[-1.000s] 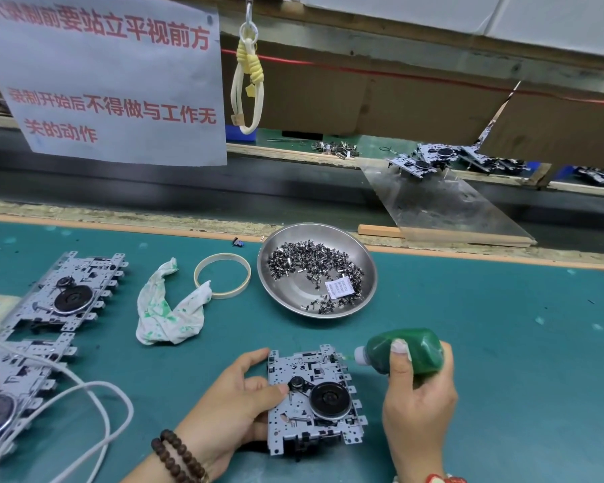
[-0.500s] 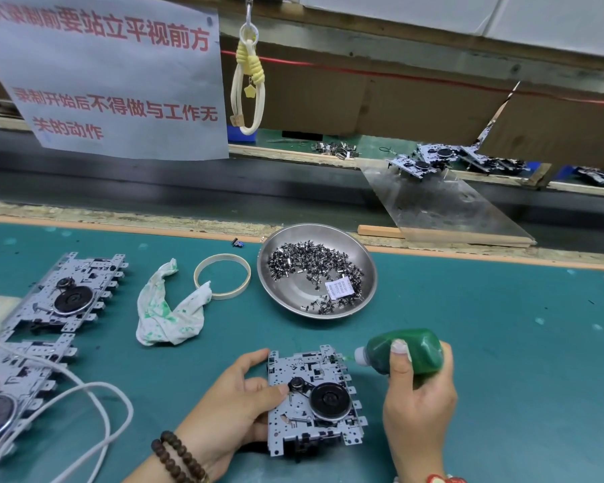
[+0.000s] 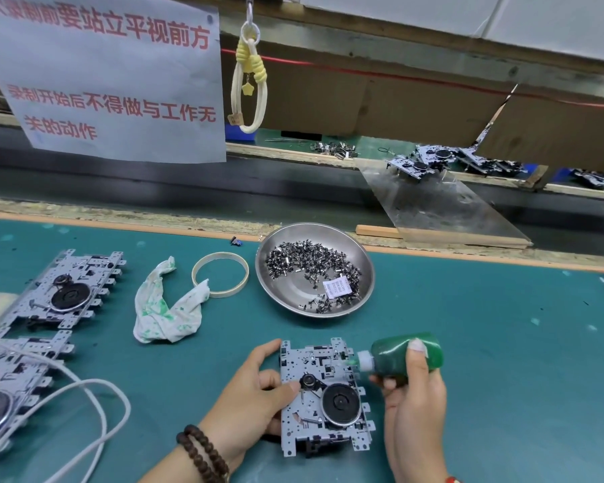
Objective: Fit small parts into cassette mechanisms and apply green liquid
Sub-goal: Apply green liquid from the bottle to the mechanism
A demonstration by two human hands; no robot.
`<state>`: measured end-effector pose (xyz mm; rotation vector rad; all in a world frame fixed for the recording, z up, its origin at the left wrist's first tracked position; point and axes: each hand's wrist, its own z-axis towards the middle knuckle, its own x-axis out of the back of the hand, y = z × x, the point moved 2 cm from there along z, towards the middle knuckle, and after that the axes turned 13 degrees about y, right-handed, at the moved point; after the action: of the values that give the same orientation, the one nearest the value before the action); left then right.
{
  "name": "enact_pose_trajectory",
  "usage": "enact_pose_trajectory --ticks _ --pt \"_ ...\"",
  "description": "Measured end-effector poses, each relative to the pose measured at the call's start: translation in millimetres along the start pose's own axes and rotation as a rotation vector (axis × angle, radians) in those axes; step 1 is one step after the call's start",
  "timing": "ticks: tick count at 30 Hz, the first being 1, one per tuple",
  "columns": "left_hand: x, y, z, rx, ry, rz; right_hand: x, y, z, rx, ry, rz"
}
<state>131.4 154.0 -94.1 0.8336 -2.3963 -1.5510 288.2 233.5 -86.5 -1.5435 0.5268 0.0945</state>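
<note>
Little has shifted since the earlier frames: both hands keep their places, green bottle nozzle still at the mechanism's right edge.

Teal work mat (image 3: 468, 343) covers the bench. White paper sign with red characters (image 3: 109, 74) hangs at upper left. Round stainless-steel dish (image 3: 295, 294) sits at mid-bench, holding a heap of small dark metal parts (image 3: 304, 259) and a white paper label (image 3: 341, 286). Two silver cassette mechanisms with black flywheels (image 3: 67, 291) lie at far left, a white cable (image 3: 95, 406) looping near them. Green-stained white rag (image 3: 164, 308) lies beside a cream plastic ring (image 3: 220, 274).

Silver cassette mechanism in work (image 3: 323, 395) lies flat near the front edge. Left hand (image 3: 248, 406) grips its left side, thumb on the plate. Right hand (image 3: 415, 406) holds the translucent squeeze bottle of green liquid (image 3: 398, 355) on its side, fingers wrapped round it, white nozzle touching the mechanism's upper right edge.
</note>
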Motion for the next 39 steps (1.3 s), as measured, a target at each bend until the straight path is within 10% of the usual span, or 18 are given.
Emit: enact_pose_trajectory --ticks 39 --pt "-1 -5 1 -0.122 -0.095 0.029 0 2 -15 0.164 -0.052 -0.408"
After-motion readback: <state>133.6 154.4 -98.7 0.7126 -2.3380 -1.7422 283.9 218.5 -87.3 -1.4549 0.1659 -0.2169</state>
